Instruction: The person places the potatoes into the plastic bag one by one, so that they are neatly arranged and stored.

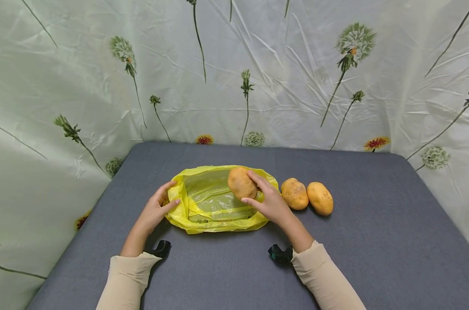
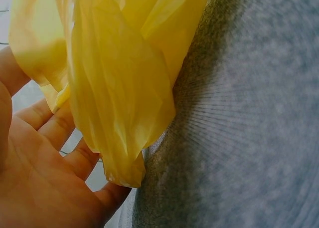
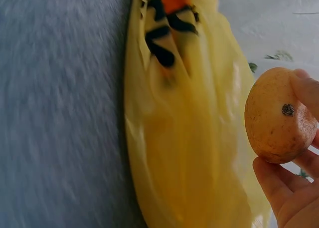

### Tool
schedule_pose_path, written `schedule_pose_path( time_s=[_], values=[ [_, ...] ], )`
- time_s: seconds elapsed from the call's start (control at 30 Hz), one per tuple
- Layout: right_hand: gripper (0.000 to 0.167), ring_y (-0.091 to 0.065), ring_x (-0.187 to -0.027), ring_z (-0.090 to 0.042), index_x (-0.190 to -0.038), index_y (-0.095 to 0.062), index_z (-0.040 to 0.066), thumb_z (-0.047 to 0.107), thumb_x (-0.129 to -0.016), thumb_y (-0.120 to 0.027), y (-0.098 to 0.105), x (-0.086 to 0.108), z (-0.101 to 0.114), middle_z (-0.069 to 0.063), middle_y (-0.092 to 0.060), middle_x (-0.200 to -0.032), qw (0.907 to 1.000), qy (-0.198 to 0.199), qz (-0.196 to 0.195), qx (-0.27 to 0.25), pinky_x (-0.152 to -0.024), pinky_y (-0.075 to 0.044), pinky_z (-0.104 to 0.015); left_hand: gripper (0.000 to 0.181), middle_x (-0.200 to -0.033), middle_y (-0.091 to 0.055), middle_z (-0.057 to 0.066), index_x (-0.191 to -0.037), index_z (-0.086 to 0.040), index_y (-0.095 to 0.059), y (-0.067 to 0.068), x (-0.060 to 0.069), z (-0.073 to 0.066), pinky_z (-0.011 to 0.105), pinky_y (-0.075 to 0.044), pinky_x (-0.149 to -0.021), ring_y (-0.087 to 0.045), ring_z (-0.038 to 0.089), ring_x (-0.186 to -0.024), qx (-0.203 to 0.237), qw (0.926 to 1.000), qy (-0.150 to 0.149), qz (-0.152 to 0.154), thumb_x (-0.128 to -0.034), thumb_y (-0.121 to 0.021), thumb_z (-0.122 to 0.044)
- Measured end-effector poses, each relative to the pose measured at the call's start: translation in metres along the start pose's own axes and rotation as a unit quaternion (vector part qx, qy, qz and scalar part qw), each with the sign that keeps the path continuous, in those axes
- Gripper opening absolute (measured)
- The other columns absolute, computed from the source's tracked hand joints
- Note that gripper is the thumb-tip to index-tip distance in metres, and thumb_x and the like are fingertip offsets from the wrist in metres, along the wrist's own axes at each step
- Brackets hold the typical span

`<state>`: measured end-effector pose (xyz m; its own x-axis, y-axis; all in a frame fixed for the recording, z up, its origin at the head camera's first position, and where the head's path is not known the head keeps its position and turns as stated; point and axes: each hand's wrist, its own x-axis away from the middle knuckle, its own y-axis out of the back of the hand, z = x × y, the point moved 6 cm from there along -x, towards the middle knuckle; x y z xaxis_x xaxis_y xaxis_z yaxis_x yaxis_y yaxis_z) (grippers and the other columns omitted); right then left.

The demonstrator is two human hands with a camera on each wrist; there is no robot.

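A potato [image 1: 240, 183] sits in the grip of my right hand [image 1: 273, 206], over the open mouth of a yellow bag [image 1: 203, 227] toward the far edge of the table [image 1: 218, 271]. My left hand [image 1: 153, 212] holds its rim on the side facing the left edge. Toward the right edge, two more potatoes [image 1: 294, 194] lie side by side, and flowered cloth [image 1: 172, 77] hangs beyond the far edge

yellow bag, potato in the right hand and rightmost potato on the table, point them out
Yellow bag [image 1: 218, 226], head view: near rim.
Held potato [image 1: 240, 183], head view: middle of its visible side.
Rightmost potato [image 1: 320, 199], head view: middle of its upper surface.
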<state>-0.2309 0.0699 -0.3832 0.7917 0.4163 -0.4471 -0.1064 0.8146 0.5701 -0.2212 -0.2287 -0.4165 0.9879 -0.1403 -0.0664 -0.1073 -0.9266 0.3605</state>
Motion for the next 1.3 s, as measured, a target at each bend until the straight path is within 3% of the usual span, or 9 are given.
schedule_pose_path(
  time_s=[0.13,0.23,0.8,1.1,1.3],
  values=[
    [0.071,-0.042,-0.117,-0.023,-0.136,-0.036,0.004,0.02,-0.077,-0.071,-0.012,-0.005,0.001,-0.013,-0.037,-0.136,0.9999,0.003,0.0,-0.011,-0.086,-0.042,-0.031,0.055,-0.128,-0.04,0.025,-0.135,0.003,-0.031,-0.002,0.005,-0.015,0.022,-0.039,-0.07,-0.043,0.02,-0.091,-0.01,0.9999,-0.014,-0.001,-0.0865,-0.056,-0.001],
    [0.07,-0.041,-0.118,-0.022,-0.136,-0.037,0.005,0.02,-0.076,-0.072,-0.02,-0.008,0.002,-0.012,-0.038,-0.135,0.9999,-0.002,0.004,-0.014,-0.085,-0.042,-0.03,0.054,-0.127,-0.041,0.025,-0.135,0.004,-0.031,-0.002,0.006,-0.019,0.022,-0.04,-0.068,-0.044,0.019,-0.088,-0.014,0.9997,-0.02,-0.001,-0.0863,-0.056,0.0],
    [0.069,-0.041,-0.118,-0.022,-0.138,-0.035,0.009,0.029,-0.08,-0.068,-0.064,-0.017,0.003,-0.011,-0.036,-0.137,0.9968,-0.035,0.072,-0.008,-0.091,-0.038,-0.035,0.055,-0.121,-0.044,0.024,-0.135,0.001,-0.032,-0.002,0.006,-0.017,0.024,-0.04,-0.066,-0.043,0.022,-0.086,-0.021,0.9997,-0.014,-0.002,-0.0866,-0.057,-0.003],
    [0.069,-0.043,-0.117,-0.022,-0.138,-0.035,0.009,0.029,-0.081,-0.067,-0.083,-0.026,0.007,-0.012,-0.038,-0.135,0.9943,-0.041,0.097,-0.016,-0.088,-0.04,-0.033,0.055,-0.127,-0.04,0.024,-0.136,0.002,-0.031,-0.002,0.007,-0.019,0.023,-0.039,-0.069,-0.042,0.022,-0.088,-0.027,0.9996,-0.009,-0.002,-0.0871,-0.057,-0.004],
    [0.068,-0.038,-0.122,-0.023,-0.138,-0.035,0.011,0.032,-0.081,-0.067,-0.093,-0.03,0.009,-0.01,-0.038,-0.136,0.9921,-0.051,0.115,0.005,-0.093,-0.035,-0.038,0.056,-0.126,-0.041,0.024,-0.136,0.002,-0.031,-0.002,0.006,-0.02,0.023,-0.039,-0.068,-0.042,0.023,-0.088,-0.029,0.9995,-0.008,-0.001,-0.0869,-0.057,-0.004]
  ],
)
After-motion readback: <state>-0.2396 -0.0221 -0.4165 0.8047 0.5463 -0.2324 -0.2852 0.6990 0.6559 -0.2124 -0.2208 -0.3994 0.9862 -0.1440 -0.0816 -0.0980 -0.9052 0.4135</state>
